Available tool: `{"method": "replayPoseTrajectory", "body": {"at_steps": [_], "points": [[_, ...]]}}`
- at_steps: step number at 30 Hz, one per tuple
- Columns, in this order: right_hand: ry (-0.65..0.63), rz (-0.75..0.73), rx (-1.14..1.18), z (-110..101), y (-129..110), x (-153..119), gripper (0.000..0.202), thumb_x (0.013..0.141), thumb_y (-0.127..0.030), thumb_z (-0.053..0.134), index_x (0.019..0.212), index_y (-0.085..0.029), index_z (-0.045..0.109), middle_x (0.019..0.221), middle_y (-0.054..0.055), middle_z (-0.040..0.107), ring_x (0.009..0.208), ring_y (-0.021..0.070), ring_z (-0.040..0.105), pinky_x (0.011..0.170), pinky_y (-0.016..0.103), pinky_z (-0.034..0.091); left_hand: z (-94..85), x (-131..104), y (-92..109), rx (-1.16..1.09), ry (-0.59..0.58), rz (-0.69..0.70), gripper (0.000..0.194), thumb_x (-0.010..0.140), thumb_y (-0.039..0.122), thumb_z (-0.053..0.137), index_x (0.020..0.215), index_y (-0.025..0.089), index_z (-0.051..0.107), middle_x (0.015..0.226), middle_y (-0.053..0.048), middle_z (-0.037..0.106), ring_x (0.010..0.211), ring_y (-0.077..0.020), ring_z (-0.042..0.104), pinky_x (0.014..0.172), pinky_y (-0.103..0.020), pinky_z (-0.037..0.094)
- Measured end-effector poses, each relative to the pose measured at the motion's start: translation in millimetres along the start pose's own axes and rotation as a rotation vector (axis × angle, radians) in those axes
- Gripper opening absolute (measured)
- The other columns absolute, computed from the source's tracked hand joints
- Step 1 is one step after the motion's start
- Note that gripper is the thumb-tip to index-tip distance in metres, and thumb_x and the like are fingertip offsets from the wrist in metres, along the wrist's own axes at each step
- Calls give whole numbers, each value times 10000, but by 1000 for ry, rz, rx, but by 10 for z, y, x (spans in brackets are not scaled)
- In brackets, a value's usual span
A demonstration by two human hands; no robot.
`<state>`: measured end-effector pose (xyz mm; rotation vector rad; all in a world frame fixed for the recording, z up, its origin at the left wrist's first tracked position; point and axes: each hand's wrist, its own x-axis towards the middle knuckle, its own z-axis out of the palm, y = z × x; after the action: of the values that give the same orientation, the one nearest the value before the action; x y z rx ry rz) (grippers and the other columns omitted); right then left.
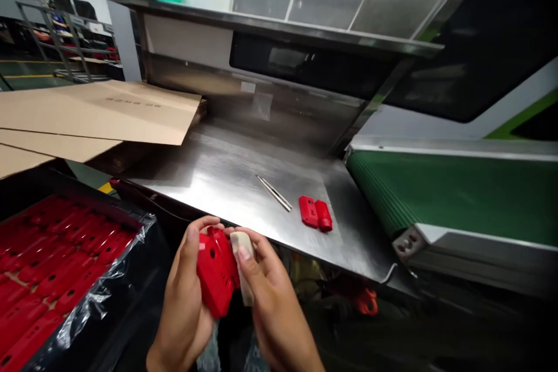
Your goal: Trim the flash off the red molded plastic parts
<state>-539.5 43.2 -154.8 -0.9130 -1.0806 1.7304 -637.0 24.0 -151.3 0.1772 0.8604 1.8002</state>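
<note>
Lining black bin (143,279): red parts (52,273)

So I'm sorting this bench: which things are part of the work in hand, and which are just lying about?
In hand:
left hand
right hand
red plastic part
pale block

Lying about:
second red part
metal tweezers
cardboard sheets
green conveyor belt
bin of red parts

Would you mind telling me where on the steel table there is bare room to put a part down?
The stainless steel table is bare between the flat cardboard sheets and the thin metal tweezers, and along its back wall. It is tighter on the side by the green conveyor belt, where the small red plastic part lies.
</note>
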Motion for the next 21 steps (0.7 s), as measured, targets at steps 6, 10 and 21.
{"method": "replayPoseTrajectory", "body": {"at_steps": [6, 10, 21], "points": [[17, 111, 216, -236, 125, -96, 386, 882, -330, 599, 1255, -278, 514, 1198, 40, 607, 1017, 150, 585, 825, 243, 499, -87, 239, 130, -149, 158, -310, 323, 933, 458, 480, 975, 144, 542, 956, -141, 607, 961, -312, 655, 743, -414, 600], [118, 174, 255, -335, 217, -111, 427, 859, -343, 632, 1270, -295, 523, 1101, 35, 633, 889, 130, 593, 718, 222, 513, -100, 331, 202, -241, 157, -433, 390, 951, 494, 395, 966, 125, 522, 1040, -165, 575, 1061, -414, 609, 782, -610, 562], [295, 89, 349, -535, 173, -135, 464, 811, -304, 686, 1256, -258, 561, 999, 24, 628, 835, 119, 577, 694, 217, 555, 73, 331, 172, -210, 172, -465, 394, 958, 468, 374, 980, 97, 504, 1211, -312, 522, 1128, -448, 573, 712, -567, 594]]}}
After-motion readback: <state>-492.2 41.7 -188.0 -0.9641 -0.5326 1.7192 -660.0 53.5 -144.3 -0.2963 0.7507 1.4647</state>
